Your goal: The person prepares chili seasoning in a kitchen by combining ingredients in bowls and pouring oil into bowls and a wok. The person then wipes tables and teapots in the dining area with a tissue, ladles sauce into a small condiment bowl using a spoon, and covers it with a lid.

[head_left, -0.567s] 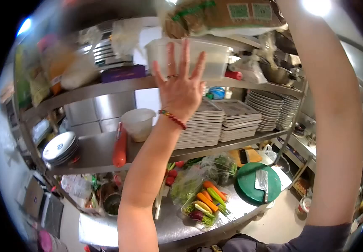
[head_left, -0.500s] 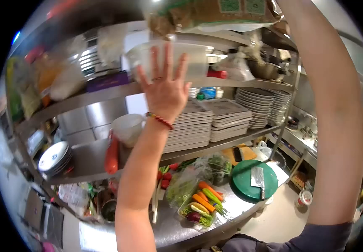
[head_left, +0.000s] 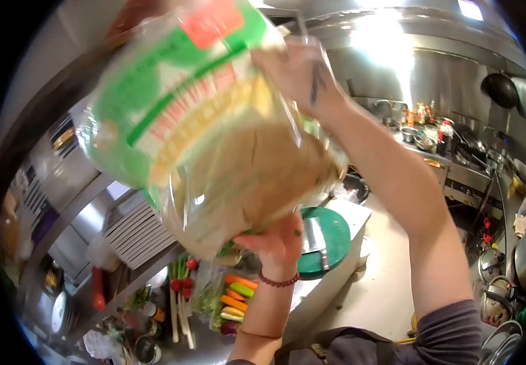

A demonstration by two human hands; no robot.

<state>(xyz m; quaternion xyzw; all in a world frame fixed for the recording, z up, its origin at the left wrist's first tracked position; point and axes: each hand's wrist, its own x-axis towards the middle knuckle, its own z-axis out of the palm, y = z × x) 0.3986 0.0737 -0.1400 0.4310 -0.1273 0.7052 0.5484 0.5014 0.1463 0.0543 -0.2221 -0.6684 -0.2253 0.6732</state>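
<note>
Bag [head_left: 220, 137]: bulging green-and-clear plastic, now borne two-handed
Left hand [head_left: 280, 241]: newly propping underneath, can't tell finger curl
Right hand [head_left: 299, 73]: clasping side edge

The big shiny bag [head_left: 178, 131] has green print and brown stuff [head_left: 260, 173] inside. It tilts, held up at upper middle-left of the frame.

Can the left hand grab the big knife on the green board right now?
Probably not easily: the left hand is under the big plastic bag, seemingly supporting it. The knife lies on the green board, its handle uncovered.
</note>
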